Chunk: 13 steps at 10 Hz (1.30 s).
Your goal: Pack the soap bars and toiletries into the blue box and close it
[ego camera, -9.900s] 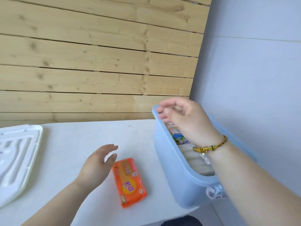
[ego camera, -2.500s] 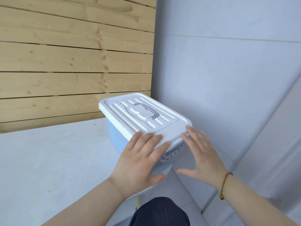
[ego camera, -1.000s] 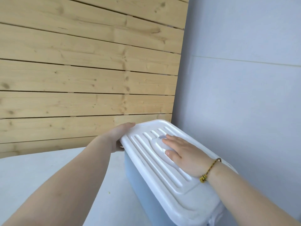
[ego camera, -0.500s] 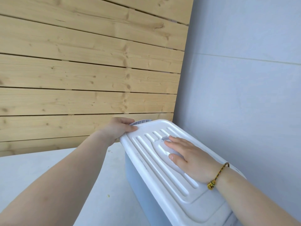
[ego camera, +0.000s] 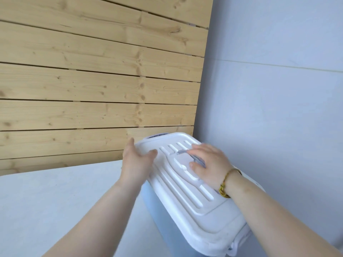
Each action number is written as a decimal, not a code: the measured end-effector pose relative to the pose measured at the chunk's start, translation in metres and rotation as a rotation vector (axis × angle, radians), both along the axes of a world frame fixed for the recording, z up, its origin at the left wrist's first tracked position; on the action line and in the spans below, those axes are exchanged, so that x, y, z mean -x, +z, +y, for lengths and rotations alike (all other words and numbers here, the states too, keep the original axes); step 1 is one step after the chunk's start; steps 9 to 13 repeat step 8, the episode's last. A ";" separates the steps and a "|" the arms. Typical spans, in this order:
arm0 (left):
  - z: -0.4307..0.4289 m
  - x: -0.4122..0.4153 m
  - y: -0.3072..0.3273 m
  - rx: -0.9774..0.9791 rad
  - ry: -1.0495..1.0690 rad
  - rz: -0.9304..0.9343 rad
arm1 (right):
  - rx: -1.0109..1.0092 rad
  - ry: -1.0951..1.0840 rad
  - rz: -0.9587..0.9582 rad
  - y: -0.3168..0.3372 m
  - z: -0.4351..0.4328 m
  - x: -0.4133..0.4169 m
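The blue box (ego camera: 163, 217) stands on the table's right side with its white ribbed lid (ego camera: 187, 190) on top. A grey handle (ego camera: 196, 158) lies in the lid's middle. My left hand (ego camera: 136, 162) rests on the lid's far left edge, thumb on top and fingers spread. My right hand (ego camera: 209, 164) lies flat on the lid over the handle, with a braided bracelet on the wrist. A grey latch (ego camera: 157, 135) shows at the lid's far end. The soap bars and toiletries are hidden inside.
The white table (ego camera: 55, 201) stretches to the left of the box. A wooden slat wall (ego camera: 92, 80) rises behind it and a pale grey wall (ego camera: 269, 108) stands close on the right.
My left hand has slid back from the far latch onto the lid's left edge. My right hand stays flat on the lid. The view has tilted a little.
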<state>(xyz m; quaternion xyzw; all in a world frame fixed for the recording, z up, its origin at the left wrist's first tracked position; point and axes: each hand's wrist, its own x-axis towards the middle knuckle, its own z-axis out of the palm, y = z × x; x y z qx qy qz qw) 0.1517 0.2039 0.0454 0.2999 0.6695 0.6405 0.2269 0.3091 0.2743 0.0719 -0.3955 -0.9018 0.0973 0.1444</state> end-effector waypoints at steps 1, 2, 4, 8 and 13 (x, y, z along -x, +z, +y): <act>-0.021 -0.036 -0.014 -0.078 -0.045 -0.132 | 0.048 -0.378 0.137 0.007 0.006 -0.013; -0.017 -0.042 -0.020 -0.046 -0.054 -0.132 | 0.286 -0.464 -0.021 0.005 0.008 -0.017; -0.002 -0.014 -0.008 0.082 -0.137 -0.087 | 0.443 -0.302 -0.123 0.022 0.007 -0.026; -0.034 0.009 -0.020 0.166 -0.143 0.114 | 0.230 -0.272 0.080 0.011 -0.015 -0.020; -0.034 0.009 -0.020 0.166 -0.143 0.114 | 0.230 -0.272 0.080 0.011 -0.015 -0.020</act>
